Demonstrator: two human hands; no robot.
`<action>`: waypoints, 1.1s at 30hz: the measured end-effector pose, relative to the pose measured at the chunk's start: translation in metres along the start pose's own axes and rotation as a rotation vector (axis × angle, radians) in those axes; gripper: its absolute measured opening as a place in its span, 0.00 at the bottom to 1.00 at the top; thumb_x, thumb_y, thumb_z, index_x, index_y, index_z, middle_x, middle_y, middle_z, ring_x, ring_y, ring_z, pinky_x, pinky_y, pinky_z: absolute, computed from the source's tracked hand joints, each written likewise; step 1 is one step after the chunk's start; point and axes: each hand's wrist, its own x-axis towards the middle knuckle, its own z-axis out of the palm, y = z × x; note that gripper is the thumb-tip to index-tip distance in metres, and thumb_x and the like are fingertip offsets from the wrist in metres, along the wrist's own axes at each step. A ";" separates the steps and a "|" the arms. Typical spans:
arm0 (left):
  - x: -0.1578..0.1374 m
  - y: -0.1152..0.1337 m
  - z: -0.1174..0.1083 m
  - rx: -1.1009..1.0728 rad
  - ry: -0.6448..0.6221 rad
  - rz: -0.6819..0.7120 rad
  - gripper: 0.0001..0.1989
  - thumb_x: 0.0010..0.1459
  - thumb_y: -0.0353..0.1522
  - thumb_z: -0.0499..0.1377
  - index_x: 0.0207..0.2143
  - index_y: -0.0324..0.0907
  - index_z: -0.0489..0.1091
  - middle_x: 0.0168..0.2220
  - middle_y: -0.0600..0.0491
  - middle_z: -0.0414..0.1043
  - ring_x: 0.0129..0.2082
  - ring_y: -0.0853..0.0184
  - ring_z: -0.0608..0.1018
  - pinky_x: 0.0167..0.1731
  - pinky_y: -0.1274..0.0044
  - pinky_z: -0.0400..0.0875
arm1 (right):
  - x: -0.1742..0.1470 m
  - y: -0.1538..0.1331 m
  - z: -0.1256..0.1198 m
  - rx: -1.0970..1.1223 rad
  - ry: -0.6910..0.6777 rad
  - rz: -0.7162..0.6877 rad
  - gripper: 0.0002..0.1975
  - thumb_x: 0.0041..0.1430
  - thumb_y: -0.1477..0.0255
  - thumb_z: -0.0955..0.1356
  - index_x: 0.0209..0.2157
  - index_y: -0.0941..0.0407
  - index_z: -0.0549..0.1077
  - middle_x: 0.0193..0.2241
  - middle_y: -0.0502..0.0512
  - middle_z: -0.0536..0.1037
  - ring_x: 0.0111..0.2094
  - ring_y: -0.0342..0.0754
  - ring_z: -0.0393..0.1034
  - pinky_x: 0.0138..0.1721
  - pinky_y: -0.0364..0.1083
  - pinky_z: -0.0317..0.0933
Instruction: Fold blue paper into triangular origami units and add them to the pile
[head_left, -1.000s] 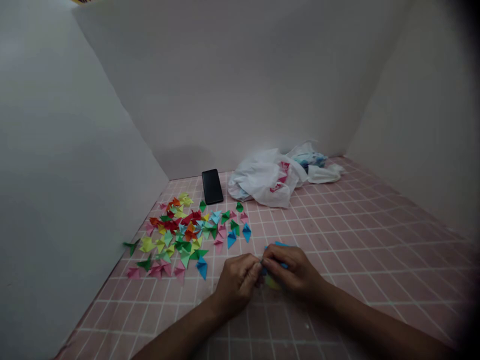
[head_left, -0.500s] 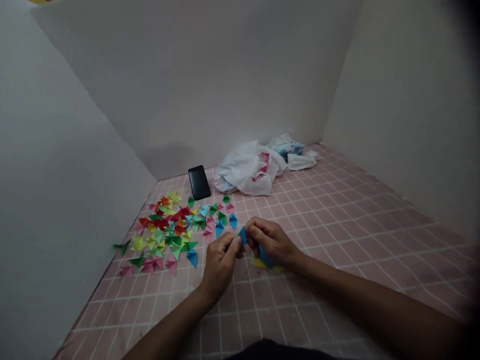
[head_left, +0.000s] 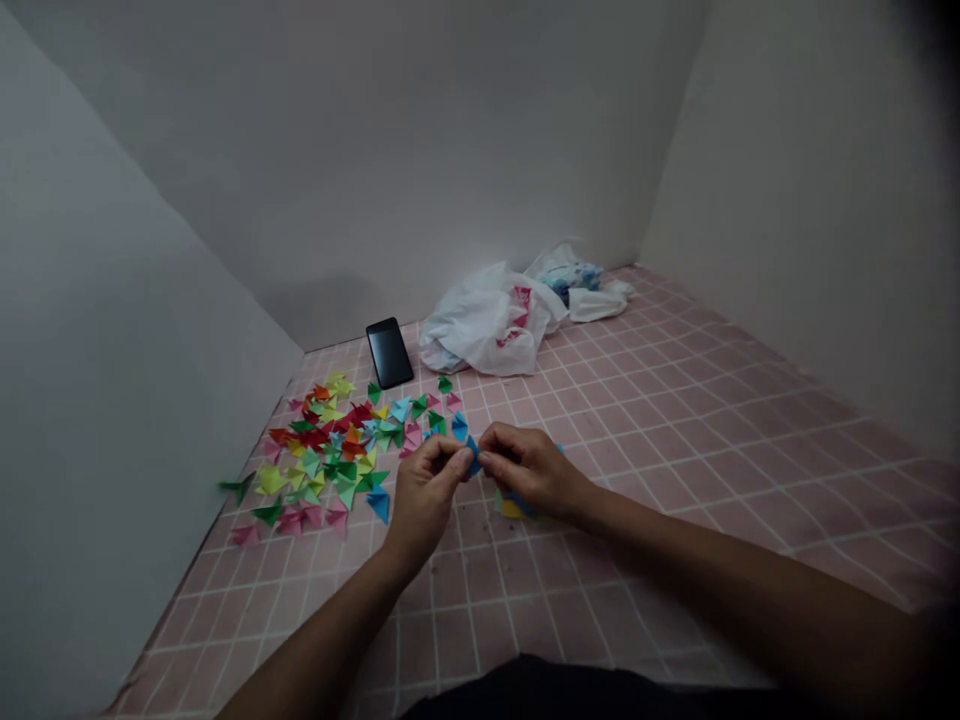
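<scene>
Between my two hands is a small folded piece of blue origami paper (head_left: pixel 472 456), partly covered by fingers. My left hand (head_left: pixel 429 487) pinches its left side between thumb and forefinger. From the other side my right hand (head_left: pixel 529 466) closes on it with thumb and bent fingers. Below my right hand lie yellow and blue paper sheets (head_left: pixel 513 507), mostly hidden by it. To the left of my hands spreads a heap of small folded paper pieces (head_left: pixel 349 445) in red, pink, yellow, green and blue. A separate blue folded piece (head_left: pixel 379 503) lies near my left wrist.
A black phone (head_left: pixel 390 353) lies beyond the paper pieces. Behind my hands sits a crumpled white plastic bag (head_left: pixel 487 320) with red print, beside another bundle (head_left: pixel 574 280). The pink checked cloth (head_left: pixel 675 420) is bounded by pale walls on the left, back and right.
My fingertips have come closer together around the blue paper, covering more of it. The whole view has shifted slightly, with things appearing a little higher and further left.
</scene>
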 end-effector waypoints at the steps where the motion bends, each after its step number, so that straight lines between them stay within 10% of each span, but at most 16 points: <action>1: 0.000 -0.002 0.001 -0.037 0.012 -0.009 0.11 0.58 0.38 0.64 0.28 0.39 0.72 0.24 0.56 0.70 0.27 0.70 0.71 0.32 0.77 0.66 | 0.000 0.000 0.000 0.015 0.000 0.018 0.08 0.64 0.70 0.65 0.30 0.57 0.68 0.22 0.46 0.68 0.21 0.40 0.61 0.25 0.40 0.56; 33: -0.006 -0.017 0.000 0.030 -0.077 -0.022 0.14 0.63 0.38 0.58 0.26 0.41 0.67 0.23 0.56 0.66 0.25 0.70 0.69 0.28 0.78 0.64 | -0.007 0.003 0.007 -0.195 0.009 0.016 0.09 0.65 0.73 0.64 0.29 0.56 0.69 0.24 0.49 0.74 0.24 0.41 0.66 0.26 0.41 0.57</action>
